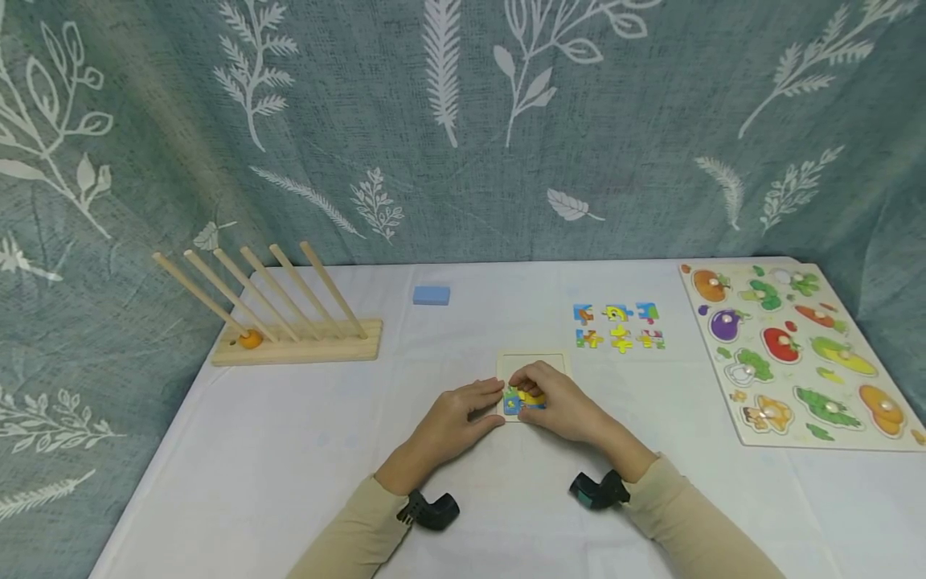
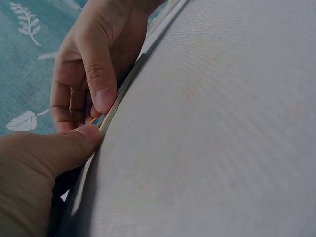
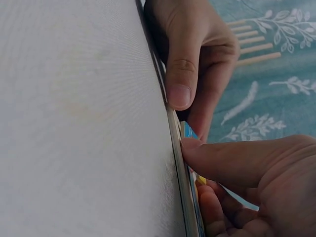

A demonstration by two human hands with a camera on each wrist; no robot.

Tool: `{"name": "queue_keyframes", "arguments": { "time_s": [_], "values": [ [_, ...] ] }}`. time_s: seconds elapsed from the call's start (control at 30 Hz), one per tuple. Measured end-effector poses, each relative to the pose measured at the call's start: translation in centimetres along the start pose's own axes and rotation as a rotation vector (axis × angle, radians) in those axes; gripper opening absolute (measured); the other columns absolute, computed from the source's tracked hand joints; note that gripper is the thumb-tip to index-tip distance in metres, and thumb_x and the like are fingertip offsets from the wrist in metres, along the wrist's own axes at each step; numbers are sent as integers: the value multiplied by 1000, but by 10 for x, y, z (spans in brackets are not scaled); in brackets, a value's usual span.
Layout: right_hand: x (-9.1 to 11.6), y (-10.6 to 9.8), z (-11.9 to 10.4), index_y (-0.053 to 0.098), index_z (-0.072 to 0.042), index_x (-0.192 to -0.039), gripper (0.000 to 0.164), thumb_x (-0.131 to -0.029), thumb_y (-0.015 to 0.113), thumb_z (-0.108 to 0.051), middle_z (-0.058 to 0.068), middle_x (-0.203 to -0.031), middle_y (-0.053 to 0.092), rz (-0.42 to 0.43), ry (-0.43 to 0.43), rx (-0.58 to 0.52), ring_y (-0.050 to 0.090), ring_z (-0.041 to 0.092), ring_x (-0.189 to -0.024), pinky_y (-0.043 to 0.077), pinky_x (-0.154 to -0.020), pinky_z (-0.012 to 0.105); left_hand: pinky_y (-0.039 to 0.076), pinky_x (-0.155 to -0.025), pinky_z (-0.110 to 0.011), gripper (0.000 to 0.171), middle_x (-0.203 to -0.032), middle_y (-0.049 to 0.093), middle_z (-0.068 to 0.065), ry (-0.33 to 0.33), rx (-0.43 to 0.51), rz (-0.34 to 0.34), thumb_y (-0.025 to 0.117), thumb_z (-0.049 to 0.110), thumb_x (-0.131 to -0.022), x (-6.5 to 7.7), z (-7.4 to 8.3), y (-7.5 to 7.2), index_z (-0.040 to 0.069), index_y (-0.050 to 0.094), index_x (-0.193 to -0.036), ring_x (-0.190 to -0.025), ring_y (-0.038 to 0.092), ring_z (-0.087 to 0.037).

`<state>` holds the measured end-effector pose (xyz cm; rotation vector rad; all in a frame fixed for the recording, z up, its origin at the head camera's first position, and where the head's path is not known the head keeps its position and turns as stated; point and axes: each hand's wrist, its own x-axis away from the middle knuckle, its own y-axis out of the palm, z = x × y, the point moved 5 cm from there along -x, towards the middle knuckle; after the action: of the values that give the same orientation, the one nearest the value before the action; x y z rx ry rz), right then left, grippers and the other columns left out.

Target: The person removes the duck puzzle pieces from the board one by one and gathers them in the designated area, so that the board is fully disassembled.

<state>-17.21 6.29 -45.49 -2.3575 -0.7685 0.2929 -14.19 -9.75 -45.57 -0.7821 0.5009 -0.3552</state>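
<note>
A small square puzzle tray [image 1: 531, 361] lies on the table before me, its upper part showing bare wood. Blue and green puzzle pieces [image 1: 511, 402] fill its lower left. Over the tray, my right hand [image 1: 560, 404] pinches a yellow and blue puzzle piece [image 1: 534, 400] between thumb and fingers; the fingers partly hide it. In the right wrist view, a blue piece corner [image 3: 188, 131] stands tilted up from the tray beside the right thumb. My left hand [image 1: 459, 418] rests against the tray's left edge, fingers extended, thumb at the lower corner.
Several loose puzzle pieces [image 1: 620, 328] lie in two rows beyond the tray. A vegetable peg board [image 1: 784, 386] lies at the right. On the left is a wooden base with upright rods [image 1: 340, 347] and an orange bead [image 1: 251, 338]. A blue block [image 1: 432, 296] lies at the back.
</note>
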Motion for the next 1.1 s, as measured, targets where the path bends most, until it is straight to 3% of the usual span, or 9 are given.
{"name": "queue_keyframes", "arguments": {
  "time_s": [0.6, 0.9, 1.1],
  "values": [
    [1, 0, 0, 60, -9, -121, 39, -83, 72, -9, 3, -115, 60, 16, -2, -16, 56, 14, -99, 51, -87, 30, 47, -102, -38, 39, -124, 63, -14, 3, 0, 6, 73, 20, -84, 0, 0, 0, -3, 66, -116, -120, 57, -26],
    [1, -1, 1, 61, -8, -122, 39, -84, 71, -10, 2, -111, 61, 30, -22, -25, 55, 12, -95, 51, -85, 26, 51, -98, -38, 39, -120, 65, -15, 57, -35, 45, 73, 22, -84, -1, 0, 0, -2, 68, -113, -115, 61, -28],
    [2, -4, -1, 61, -6, -123, 39, -85, 70, -11, 4, -110, 61, 34, -32, -57, 57, 15, -95, 52, -85, 28, 49, -99, -39, 40, -123, 64, -13, 21, -8, 22, 73, 21, -83, -1, -1, 1, -2, 66, -116, -118, 59, -28]
  ]
}}
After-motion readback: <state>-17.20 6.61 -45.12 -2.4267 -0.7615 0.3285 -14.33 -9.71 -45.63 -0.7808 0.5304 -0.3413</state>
